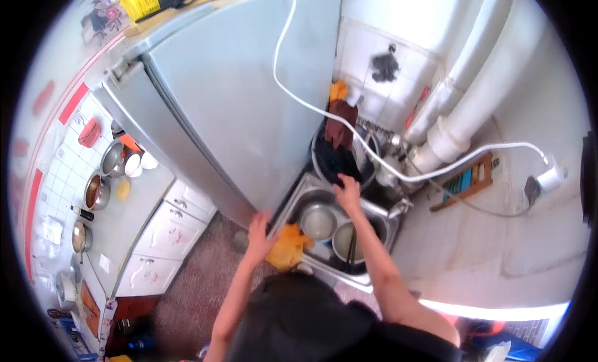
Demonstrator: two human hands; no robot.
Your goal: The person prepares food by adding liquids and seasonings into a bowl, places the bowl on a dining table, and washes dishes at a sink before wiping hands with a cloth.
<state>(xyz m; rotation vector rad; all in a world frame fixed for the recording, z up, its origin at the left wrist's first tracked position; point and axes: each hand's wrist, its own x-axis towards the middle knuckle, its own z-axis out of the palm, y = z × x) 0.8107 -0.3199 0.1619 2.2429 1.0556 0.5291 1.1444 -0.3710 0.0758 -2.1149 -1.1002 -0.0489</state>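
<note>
My left hand has its fingers spread and holds nothing, between the lower fridge edge and an orange cloth on the sink's left rim. My right hand is over the back of the metal sink, its fingertips at a black item; whether they grip it is unclear. That item lies in a round basin behind the sink, below a brown cloth. In the sink are a metal bowl and another bowl with dark sticks in it.
A tall grey fridge stands at the left of the sink. A white cable hangs across the view to a wall plug. White pipes run behind the sink. Pots and bowls line the counter at far left.
</note>
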